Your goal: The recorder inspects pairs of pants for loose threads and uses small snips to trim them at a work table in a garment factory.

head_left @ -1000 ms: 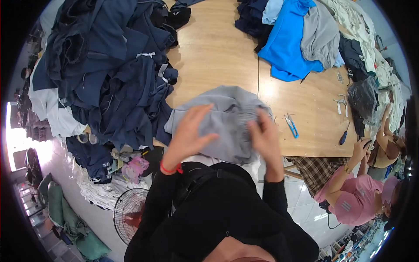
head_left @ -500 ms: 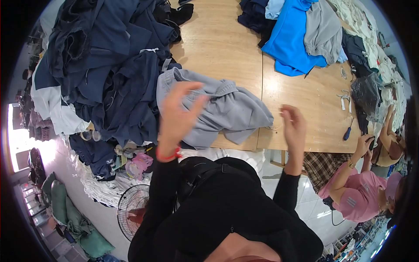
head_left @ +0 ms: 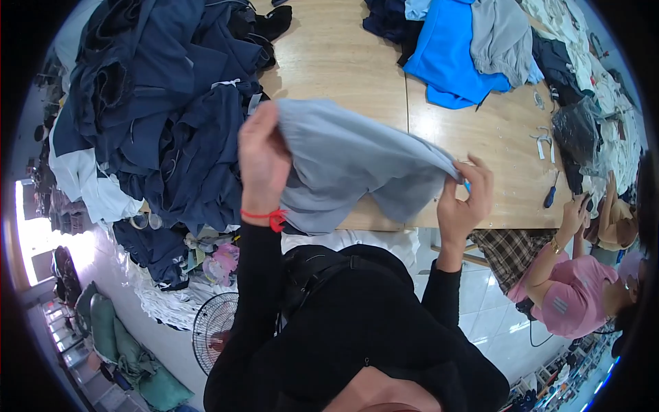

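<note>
Grey shorts (head_left: 350,158) stretch between my two hands above the near edge of the table. My left hand (head_left: 264,158), with a red string bracelet at its wrist, grips them at the waistband end; its fingertips are partly hidden behind the cloth. On the other side my right hand (head_left: 468,192) pinches the leg end between thumb and fingers. The lower part of the cloth hangs down close to the table's front edge. Just left of my left hand rises a big heap of dark navy garments (head_left: 165,103).
On the wooden table (head_left: 329,62) lie a blue garment (head_left: 446,62) and another grey garment (head_left: 504,41) at the back. Scissors (head_left: 541,141) and a dark-handled tool (head_left: 550,196) lie at right. A person in pink (head_left: 573,295) sits there. A fan (head_left: 214,333) stands lower left.
Both hands were apart from the crumpled grey shorts. Now each has taken hold of an end, and the cloth is lifted and drawn out flatter.
</note>
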### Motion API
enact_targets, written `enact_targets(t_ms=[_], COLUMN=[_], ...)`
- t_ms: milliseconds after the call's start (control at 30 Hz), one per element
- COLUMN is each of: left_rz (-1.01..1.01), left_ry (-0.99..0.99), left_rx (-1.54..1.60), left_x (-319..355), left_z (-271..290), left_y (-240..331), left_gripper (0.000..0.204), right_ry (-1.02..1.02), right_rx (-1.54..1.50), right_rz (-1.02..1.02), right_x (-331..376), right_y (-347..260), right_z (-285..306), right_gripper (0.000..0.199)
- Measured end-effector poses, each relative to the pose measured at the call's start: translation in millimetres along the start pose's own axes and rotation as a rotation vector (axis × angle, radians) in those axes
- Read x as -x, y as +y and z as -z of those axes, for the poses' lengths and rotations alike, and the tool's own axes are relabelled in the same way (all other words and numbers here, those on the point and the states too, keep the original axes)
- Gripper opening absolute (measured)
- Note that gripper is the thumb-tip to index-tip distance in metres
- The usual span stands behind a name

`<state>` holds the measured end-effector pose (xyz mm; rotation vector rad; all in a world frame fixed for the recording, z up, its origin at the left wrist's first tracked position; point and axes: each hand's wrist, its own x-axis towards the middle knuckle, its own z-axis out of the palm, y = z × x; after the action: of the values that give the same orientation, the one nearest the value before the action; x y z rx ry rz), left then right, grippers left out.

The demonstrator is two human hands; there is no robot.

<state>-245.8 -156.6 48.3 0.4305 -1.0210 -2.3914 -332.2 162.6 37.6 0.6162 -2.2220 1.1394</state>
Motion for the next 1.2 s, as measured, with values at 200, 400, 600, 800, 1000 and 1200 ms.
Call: enact_targets(t_ms=[200,400,600,800,1000,1200], left_rz=[-0.246,0.306,-0.033,-0.076,-0.010,-0.296], left_ry=[-0.405,-0.437,-0.301,-0.382,0.136,0.250], left_rx=[-0.392,-1.223,-1.412,-1.652,-0.501,-0.415], left_x=[45.4,92.1,73.9,71.2,60.4,56.2], left_z=[58.3,121.7,80.6,81.2,72.6,37.2], left_y=[54.2,58.1,-19.1,-52.1,20.7,65.5], left_gripper=[0.029,0.045,0.040,0.029,0.016,0.020], right_ry=[-0.457,-0.694,-0.574,-0.585,0.094,0.329], right_rx=[-0.369,-0.207,0.307,0.441,-0.571,-0.765], right_rz=[0.054,-0.456,-0.472,-0.550,-0.870,-0.795], right_x=[-15.1,29.5,53.0,68.6,58.3,8.2], right_y=[-25.4,54.6,119.8,119.6,141.8,134.6], right_z=[33.0,48.6,31.9,17.9,57.7,99.4], right_gripper=[0.037,0.020,0.031,0.034,0.018,0.016])
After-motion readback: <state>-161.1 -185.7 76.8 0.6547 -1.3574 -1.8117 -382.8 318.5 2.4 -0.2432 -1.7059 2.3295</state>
